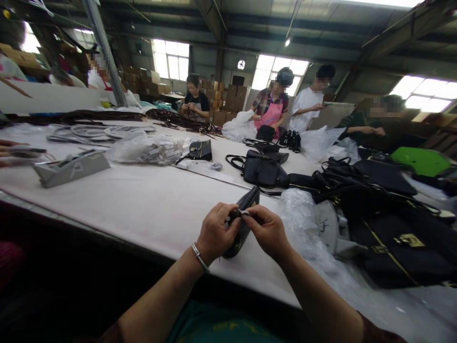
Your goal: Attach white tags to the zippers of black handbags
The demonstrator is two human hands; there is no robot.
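The small dark pouch (250, 202) is flat, black, soft-sided and matte. It is held tilted on edge just above the near part of the desk (143, 205). The left hand (214, 233) and right hand (268, 231) meet at its upper rim. Each grip is pressed together, thumb and fingertips pinching the rim from opposite sides.

A small pale part sits between the two grips; it cannot be identified. The fingers hide the pouch's middle, and its lower end shows below the left grip.

Right of the grip lie crumpled clear plastic (303, 224) and black handbags (392, 238). Far left of it stands a grey tape dispenser (71, 167). The desk is long and pale. The room is a workshop hall with windows and stacked cartons (228, 102); other people work beyond the grip.
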